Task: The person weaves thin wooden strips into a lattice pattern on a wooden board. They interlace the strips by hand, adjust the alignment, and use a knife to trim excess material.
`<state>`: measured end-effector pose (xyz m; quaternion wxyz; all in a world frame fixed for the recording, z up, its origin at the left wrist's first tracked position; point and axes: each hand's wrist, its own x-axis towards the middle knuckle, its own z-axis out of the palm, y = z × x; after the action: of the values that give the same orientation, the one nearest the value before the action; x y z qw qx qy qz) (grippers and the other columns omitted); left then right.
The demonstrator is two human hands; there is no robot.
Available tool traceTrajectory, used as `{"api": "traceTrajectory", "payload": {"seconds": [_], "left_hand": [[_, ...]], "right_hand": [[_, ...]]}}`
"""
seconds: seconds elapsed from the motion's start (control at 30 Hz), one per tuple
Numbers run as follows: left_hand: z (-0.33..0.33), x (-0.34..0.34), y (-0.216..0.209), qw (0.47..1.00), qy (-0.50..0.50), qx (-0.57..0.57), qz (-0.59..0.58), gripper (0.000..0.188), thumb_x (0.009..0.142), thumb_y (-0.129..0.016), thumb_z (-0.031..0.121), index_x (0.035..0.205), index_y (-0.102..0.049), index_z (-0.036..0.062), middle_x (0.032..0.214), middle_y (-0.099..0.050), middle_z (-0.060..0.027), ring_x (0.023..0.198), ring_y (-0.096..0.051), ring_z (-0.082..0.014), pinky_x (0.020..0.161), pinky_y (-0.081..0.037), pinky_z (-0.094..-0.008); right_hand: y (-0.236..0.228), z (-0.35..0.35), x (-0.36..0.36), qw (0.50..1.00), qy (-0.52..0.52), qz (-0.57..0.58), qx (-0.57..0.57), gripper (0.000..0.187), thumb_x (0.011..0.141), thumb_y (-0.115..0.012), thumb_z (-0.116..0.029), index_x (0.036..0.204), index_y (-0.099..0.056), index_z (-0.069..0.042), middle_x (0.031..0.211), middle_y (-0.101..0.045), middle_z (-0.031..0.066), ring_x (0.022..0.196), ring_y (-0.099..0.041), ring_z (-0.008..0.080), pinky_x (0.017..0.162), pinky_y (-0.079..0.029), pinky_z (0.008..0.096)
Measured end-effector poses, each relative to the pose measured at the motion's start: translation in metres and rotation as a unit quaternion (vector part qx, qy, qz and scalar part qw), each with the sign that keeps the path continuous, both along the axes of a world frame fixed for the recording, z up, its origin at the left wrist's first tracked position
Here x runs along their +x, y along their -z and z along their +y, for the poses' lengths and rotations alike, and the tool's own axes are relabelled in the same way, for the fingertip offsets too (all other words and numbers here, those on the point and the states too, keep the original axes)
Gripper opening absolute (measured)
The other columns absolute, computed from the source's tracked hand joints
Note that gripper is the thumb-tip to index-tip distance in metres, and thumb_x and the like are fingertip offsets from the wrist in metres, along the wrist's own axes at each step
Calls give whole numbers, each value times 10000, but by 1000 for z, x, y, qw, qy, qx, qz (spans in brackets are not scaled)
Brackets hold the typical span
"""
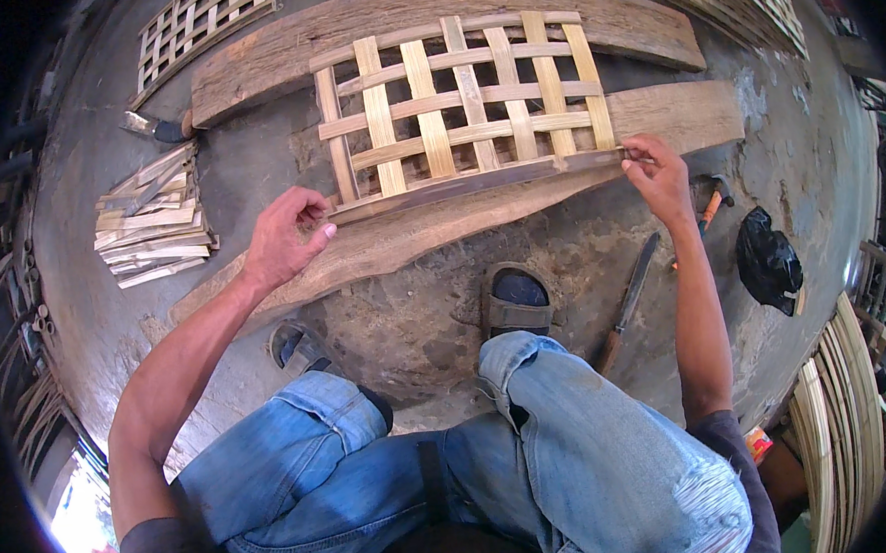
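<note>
A woven lattice panel (436,142) of pale bamboo strips leans across two wooden planks in front of me. Along its near edge runs a darker strip (478,182), spanning between my hands. At the left end of that strip, my left hand (289,234) has its fingers curled and its thumb below, closed around the strip's tip. On the other side, my right hand (658,173) pinches the right end between thumb and fingers, by the panel's near right corner.
A near plank (391,241) and a far plank (252,71) lie on the concrete floor. Cut strips (155,221) are piled at left, beside a hatchet (160,128). A long knife (630,302), hammer (713,207) and black plastic bag (769,259) lie right. Other lattice panels (200,29) lie farther off.
</note>
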<state>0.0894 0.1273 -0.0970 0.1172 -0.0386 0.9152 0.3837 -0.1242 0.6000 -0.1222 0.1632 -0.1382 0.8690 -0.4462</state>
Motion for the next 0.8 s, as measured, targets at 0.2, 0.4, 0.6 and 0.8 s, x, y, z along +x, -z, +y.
{"api": "traceTrajectory", "payload": {"seconds": [0.2, 0.4, 0.6, 0.8], "left_hand": [[1, 0, 1, 1000, 23, -11, 14, 281, 754, -745, 115, 988, -609, 39, 876, -606, -84, 797, -612, -210, 749, -512, -319], [4, 0, -9, 993, 74, -57, 69, 155, 755, -747, 96, 872, -652, 58, 799, -640, -71, 750, -630, -214, 689, -513, -329], [30, 18, -26, 987, 138, 42, 68, 95, 755, -739, 78, 810, -661, 79, 776, -651, -51, 732, -633, -219, 654, -508, -339], [46, 1, -29, 976, 192, 47, 93, 108, 750, -741, 74, 817, -657, 82, 809, -654, -50, 742, -631, -231, 658, -512, -335]], "right_hand": [[-3, 1, 0, 999, -29, 4, 12, 333, 777, -689, 6, 1100, -674, -73, 1125, -599, 59, 959, -596, 144, 822, -537, 272], [-16, 5, 6, 996, -28, 76, 48, 263, 775, -712, 4, 1030, -689, -56, 1002, -643, 55, 856, -605, 117, 751, -520, 250], [-46, 30, 42, 988, -86, -37, 120, 234, 799, -671, 64, 1016, -682, -22, 938, -621, 59, 811, -606, 117, 722, -494, 231], [-30, 40, 86, 997, -10, 6, 77, 266, 748, -722, 17, 1004, -678, -39, 997, -595, 67, 851, -606, 176, 739, -500, 288]]}}
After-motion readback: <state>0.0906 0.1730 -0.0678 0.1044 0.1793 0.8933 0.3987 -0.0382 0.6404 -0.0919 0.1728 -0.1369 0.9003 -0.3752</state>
